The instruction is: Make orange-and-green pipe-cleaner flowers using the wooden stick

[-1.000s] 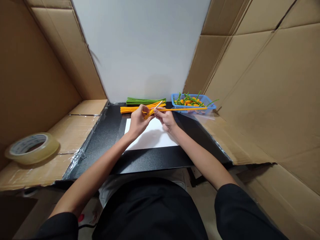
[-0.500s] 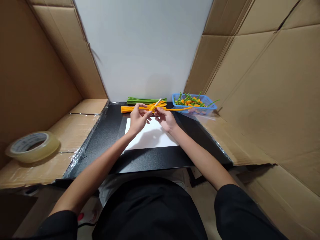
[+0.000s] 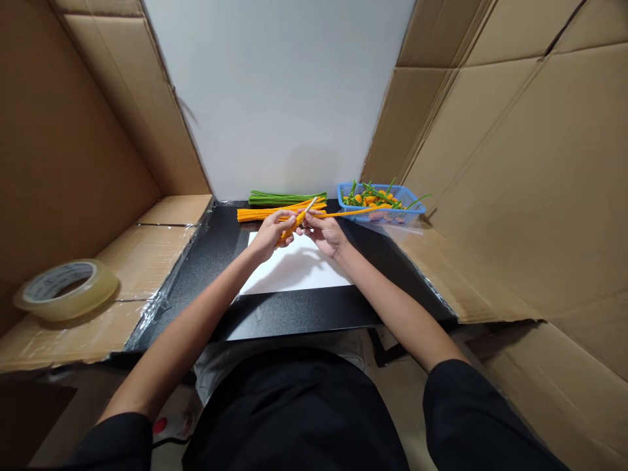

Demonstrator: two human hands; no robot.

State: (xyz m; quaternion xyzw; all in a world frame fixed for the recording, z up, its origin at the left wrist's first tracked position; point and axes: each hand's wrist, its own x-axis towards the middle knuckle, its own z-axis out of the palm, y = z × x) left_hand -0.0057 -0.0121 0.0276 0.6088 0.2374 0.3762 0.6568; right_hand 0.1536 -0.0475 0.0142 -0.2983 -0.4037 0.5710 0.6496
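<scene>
Head view: left hand (image 3: pixel 269 237) gripping orange fuzzy stem (image 3: pixel 298 220) coiled around slim white stick (image 3: pixel 311 203), right hand (image 3: pixel 328 235) pinching its tail (image 3: pixel 354 213); likely winding, next turn needing tension.

Orange strand (image 3: pixel 300 218) around pale stick (image 3: pixel 311 204)

i have open black table (image 3: pixel 209 255) left of my left hand (image 3: pixel 269 237); ahead, 2 stem bundles (image 3: pixel 250 214) block me. right of my right hand (image 3: pixel 327 235), the strand (image 3: pixel 353 213) juts out toward the blue basket (image 3: pixel 416 209), with a cardboard wall (image 3: pixel 530 163) beyond.
</scene>
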